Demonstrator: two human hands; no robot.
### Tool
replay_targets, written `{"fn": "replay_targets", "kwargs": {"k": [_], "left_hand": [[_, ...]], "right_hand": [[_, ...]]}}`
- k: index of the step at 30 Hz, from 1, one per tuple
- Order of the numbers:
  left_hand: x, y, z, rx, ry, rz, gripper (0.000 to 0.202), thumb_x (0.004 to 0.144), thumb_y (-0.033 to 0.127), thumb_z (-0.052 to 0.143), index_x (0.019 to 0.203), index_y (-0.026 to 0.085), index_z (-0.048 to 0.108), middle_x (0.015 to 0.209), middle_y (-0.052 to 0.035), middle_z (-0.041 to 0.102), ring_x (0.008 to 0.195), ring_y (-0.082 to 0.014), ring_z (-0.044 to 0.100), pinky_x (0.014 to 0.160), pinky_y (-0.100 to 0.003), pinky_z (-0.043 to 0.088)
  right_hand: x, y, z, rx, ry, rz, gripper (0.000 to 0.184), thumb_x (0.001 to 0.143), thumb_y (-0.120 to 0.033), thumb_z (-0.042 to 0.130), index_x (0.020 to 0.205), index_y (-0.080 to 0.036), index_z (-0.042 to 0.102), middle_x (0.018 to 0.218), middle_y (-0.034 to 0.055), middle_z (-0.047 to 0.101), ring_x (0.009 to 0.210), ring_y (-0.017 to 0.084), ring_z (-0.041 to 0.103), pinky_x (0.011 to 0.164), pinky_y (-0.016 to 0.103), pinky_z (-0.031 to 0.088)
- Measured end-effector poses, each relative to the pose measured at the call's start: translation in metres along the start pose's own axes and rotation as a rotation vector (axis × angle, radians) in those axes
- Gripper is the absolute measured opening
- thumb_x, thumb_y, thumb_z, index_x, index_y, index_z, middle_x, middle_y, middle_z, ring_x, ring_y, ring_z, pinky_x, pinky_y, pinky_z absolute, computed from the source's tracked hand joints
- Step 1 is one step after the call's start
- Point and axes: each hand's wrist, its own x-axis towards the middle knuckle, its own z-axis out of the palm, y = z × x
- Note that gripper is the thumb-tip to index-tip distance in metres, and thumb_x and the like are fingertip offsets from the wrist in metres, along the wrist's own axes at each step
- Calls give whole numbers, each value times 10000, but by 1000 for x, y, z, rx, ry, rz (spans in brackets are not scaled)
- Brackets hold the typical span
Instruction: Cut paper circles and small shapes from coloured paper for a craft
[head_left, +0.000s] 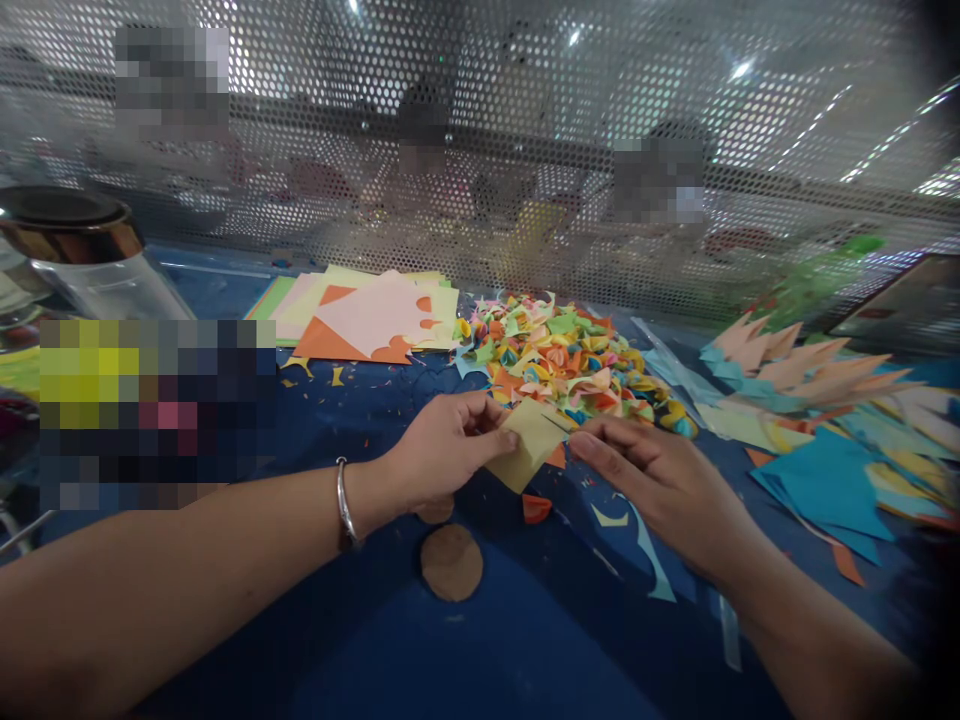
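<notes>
We see a blue table [465,650] strewn with paper scraps. A heap of small folded coloured pieces [570,365] lies near the middle, a stack of paper sheets [367,315] behind it to the left, and pointed paper cutouts [810,370] on the right. A brown disc [451,562] lies nearer us. A perforated metal screen [480,150] stands behind.
</notes>
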Motion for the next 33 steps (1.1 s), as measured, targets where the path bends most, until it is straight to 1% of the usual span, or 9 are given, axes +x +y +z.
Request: {"fn": "replay_targets", "kwargs": {"k": [3,7,11,13,17,20,23,27,33], "left_hand": [[0,2,0,3,2,-24,134,779,233,674,750,153,571,716,12,590,655,-98,548,674,-267,445],[0,4,1,-31,-7,-75,105,779,178,665,726,148,578,676,28,584,619,-79,533,658,-247,429],[1,4,2,-61,17,-104,97,768,171,678,731,143,593,686,22,612,629,-80,549,659,-237,433],[1,3,2,-62,16,-107,109,767,188,686,733,144,591,693,17,617,632,-83,551,657,-238,435],[0,0,1,-22,3,-67,153,773,263,692,749,150,591,711,9,606,655,-95,546,667,-253,442],[0,-2,0,3,-38,-20,207,780,327,686,737,158,575,718,5,596,669,-105,545,670,-264,446],[1,-4,-1,30,-77,21,259,790,372,675,703,164,547,695,7,577,653,-106,531,643,-261,433],[0,-3,-1,58,-93,34,279,797,381,664,688,168,521,664,18,538,612,-97,492,600,-253,397],[0,-2,-1,94,-90,22,312,807,377,659,655,173,478,615,47,454,560,-75,401,554,-237,317]], "right_hand": [[0,0,0,-46,14,-22,470,934,-600,449,731,-203,600,572,-31,398,511,116,356,484,266,293],[1,0,0,-81,22,-51,498,934,-618,430,714,-205,599,554,-30,408,513,126,388,505,272,329],[0,0,0,-105,21,-51,526,935,-638,413,702,-203,594,613,-1,521,572,142,470,544,274,375],[0,1,0,-114,24,-56,537,939,-644,402,698,-202,590,634,9,554,587,146,487,553,275,384],[0,2,1,-138,46,-64,540,940,-644,400,682,-207,584,626,13,564,569,146,485,515,272,363],[0,3,1,-143,32,-57,531,944,-629,401,688,-204,591,618,5,547,559,140,467,510,270,359],[0,4,2,-141,20,-62,521,946,-618,399,698,-202,589,625,0,541,568,139,469,522,269,368],[0,4,2,-145,28,-77,509,951,-602,404,679,-206,571,610,1,536,570,144,476,536,272,386],[-1,0,2,-115,10,-58,474,950,-593,428,702,-219,584,634,12,558,594,159,499,546,283,399]]}}
